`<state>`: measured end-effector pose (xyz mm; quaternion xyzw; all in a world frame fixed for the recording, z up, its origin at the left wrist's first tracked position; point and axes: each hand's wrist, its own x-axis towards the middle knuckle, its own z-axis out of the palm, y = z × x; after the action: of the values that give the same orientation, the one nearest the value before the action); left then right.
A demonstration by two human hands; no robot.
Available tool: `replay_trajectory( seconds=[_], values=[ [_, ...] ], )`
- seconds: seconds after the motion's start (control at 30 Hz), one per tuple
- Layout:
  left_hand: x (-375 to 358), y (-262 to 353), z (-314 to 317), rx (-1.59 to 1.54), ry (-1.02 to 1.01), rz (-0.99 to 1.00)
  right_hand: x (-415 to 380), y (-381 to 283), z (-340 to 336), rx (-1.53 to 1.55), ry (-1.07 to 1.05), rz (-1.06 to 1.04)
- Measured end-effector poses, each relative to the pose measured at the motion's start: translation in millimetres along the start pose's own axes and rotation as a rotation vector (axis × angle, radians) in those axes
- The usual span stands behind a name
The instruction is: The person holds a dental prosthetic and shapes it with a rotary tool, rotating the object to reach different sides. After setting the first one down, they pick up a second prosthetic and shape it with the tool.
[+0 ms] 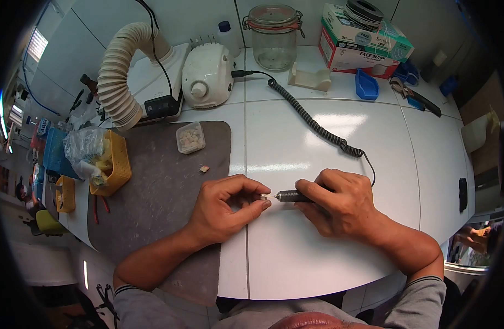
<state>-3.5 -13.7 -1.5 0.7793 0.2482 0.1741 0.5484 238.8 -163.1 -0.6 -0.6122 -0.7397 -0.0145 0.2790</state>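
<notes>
My right hand (342, 203) is closed around a black rotary handpiece (293, 196), whose thin metal tip points left. The fingertips of my left hand (230, 205) pinch something very small at that tip; what it is cannot be made out. From the back of the handpiece a cable runs up to a coiled black cord (307, 118), which leads to a white control box (207, 75) with a round knob. Beyond my left hand, a small clear container of pale pieces (190, 138) and one loose piece (204, 169) lie on the brown mat (153, 192).
A ribbed hose (116, 77) arches at the back left, near a yellow basket (119, 164) with plastic bags. Along the back stand a glass jar (274, 44), mask boxes (361, 49), a blue tray (366, 85) and pliers (414, 96). A black object (463, 194) lies far right.
</notes>
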Motion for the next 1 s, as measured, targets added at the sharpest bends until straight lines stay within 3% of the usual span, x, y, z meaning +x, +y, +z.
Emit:
replay_trajectory(
  seconds=[1.0],
  values=[
    [0.5,0.8,-0.9,0.001,-0.015,-0.007,-0.1,1.2,-0.7,0.013,-0.014,-0.004]
  ],
)
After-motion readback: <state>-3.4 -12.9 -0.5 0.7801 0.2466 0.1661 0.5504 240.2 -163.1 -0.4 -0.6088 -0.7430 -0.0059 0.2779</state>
